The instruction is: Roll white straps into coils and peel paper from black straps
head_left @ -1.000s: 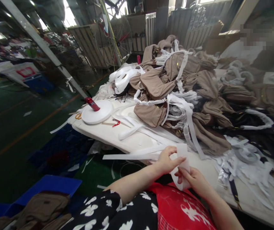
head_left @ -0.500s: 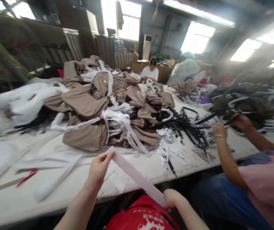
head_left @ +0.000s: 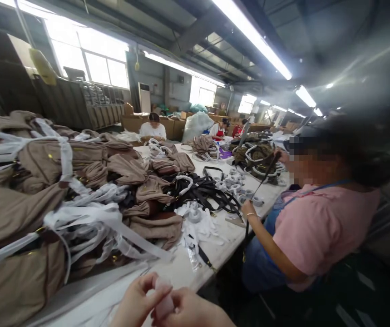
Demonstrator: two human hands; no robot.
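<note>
Both hands (head_left: 136, 297) pinch a seemingly rolled white strip (head_left: 164, 303) at the cluttered table (head_left: 230, 234) under tube lights (head_left: 254, 40).

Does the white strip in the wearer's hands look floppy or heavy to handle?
The white strip would probably flop rather than hold straight, being bunched between the left hand and right hand. It seems light too, as it looks thin.
</note>
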